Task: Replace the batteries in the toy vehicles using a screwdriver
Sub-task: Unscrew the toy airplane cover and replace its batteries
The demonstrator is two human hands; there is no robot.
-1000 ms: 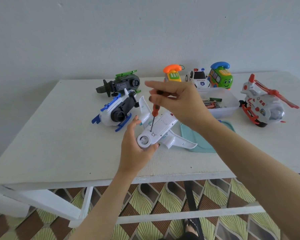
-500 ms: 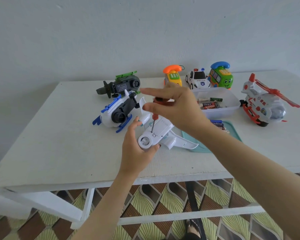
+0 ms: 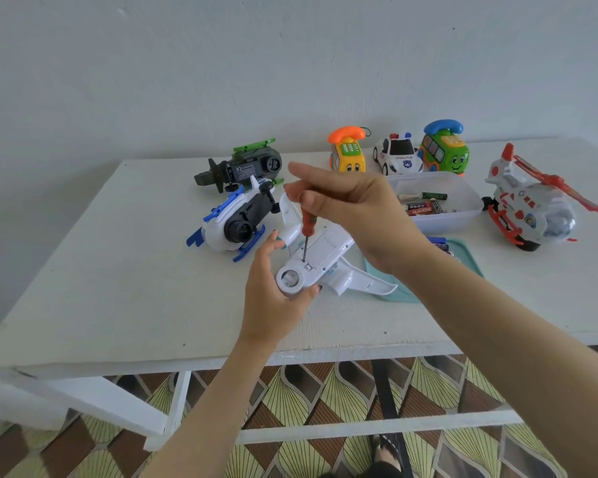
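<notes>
A white plastic toy airplane [image 3: 320,260] lies belly-up on the white painted surface [image 3: 118,288], near its front edge. The underside is smooth and moulded, with a rectangular panel along the body and a round socket at the near end. One wing points toward the far left, the other toward the near right.

The left hand [image 3: 273,298] is closed around the rounded near end of the airplane; thumb on the right side, fingers on the left. The right hand [image 3: 356,208] is pinched on the red handle of a screwdriver [image 3: 306,236]. The thin metal shaft stands almost upright, and its tip is seated in a small hole at the near end of the panel.

Just left of the airplane lies a white and blue toy helicopter [image 3: 233,220] on its side, its round black underside showing. Behind it is a dark green toy helicopter [image 3: 242,167], also tipped over, with bright green blades.

Against the wall stand three glossy rounded toys: a yellow phone car [image 3: 347,151] with an orange handset, a white police car [image 3: 397,155] and a green bus [image 3: 444,150] with a blue handset. In front of them sits a clear plastic tub [image 3: 463,215] holding loose cylindrical batteries [image 3: 422,203]. A flat teal lid [image 3: 466,251] with rounded corners lies beneath the right forearm. A white and red toy helicopter [image 3: 532,205] stands at far right.

The floor [image 3: 308,391] under the surface has a brown and yellow scalloped pattern.
</notes>
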